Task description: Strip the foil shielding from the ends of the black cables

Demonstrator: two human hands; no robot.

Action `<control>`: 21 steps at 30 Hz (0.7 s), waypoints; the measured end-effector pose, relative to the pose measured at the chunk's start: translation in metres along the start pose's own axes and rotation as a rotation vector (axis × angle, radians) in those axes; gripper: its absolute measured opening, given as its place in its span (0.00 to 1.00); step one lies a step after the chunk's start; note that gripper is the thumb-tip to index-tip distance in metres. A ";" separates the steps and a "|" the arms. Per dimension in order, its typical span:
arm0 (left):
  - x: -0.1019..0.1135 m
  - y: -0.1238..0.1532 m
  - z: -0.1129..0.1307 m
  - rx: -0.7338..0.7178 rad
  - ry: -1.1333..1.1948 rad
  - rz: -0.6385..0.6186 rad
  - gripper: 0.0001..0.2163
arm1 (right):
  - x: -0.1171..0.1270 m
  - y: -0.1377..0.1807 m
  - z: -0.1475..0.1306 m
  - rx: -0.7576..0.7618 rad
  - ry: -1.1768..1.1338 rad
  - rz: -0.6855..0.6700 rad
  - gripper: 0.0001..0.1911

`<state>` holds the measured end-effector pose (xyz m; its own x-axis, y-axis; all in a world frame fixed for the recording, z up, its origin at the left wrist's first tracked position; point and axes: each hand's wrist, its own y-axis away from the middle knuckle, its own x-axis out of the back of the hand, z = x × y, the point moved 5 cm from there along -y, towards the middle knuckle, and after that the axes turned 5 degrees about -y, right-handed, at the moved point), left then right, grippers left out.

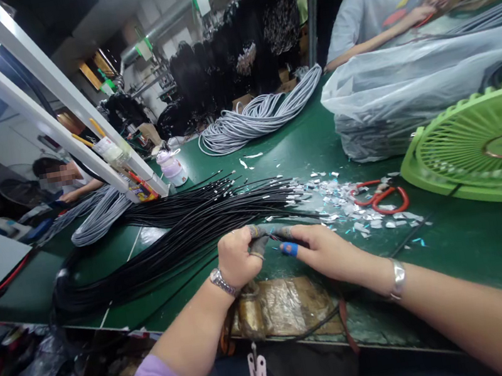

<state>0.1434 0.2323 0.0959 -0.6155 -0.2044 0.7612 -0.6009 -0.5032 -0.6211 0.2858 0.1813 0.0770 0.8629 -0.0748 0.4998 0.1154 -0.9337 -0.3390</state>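
A thick bundle of black cables [178, 241] lies across the green table [478, 241], its stripped ends pointing right. My left hand [238, 257] is closed in a pinch on one black cable, its fingertips wrapped in grey tape. My right hand [322, 250] meets it from the right, fingers closed on the same cable end, with a blue cot on one fingertip. Each wrist wears a metal watch or bracelet. Silvery foil scraps [349, 204] are scattered just beyond my fingers.
Red-handled scissors [383, 195] lie among the scraps. A green fan [487, 144] rests at the right, and a clear plastic bag [406, 87] sits behind it. Grey cable coils [263, 113] lie farther back. Other people work at the far right and far left.
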 end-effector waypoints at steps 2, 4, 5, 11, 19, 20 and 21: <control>0.000 0.000 0.000 -0.005 -0.012 -0.003 0.06 | 0.000 0.000 0.000 -0.004 -0.009 -0.012 0.11; 0.000 0.000 0.001 -0.011 -0.023 0.001 0.05 | -0.001 -0.001 0.000 -0.013 -0.021 -0.020 0.11; 0.000 0.000 0.002 -0.013 -0.028 0.006 0.05 | -0.001 -0.001 0.000 -0.016 -0.029 -0.024 0.11; 0.000 0.000 0.004 -0.007 -0.048 0.008 0.06 | -0.002 -0.002 0.002 -0.024 -0.084 -0.037 0.12; -0.002 0.003 0.001 -0.023 -0.100 -0.003 0.06 | -0.007 0.001 0.006 -0.174 -0.304 -0.073 0.15; -0.002 0.003 0.001 -0.023 -0.109 -0.009 0.06 | -0.007 0.001 0.007 -0.190 -0.307 -0.075 0.15; -0.003 0.004 0.001 -0.025 -0.120 -0.013 0.06 | -0.006 0.001 0.007 -0.185 -0.299 -0.069 0.14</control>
<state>0.1432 0.2304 0.0917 -0.5434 -0.2978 0.7849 -0.6217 -0.4855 -0.6146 0.2841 0.1832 0.0680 0.9650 0.0713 0.2522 0.1115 -0.9826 -0.1488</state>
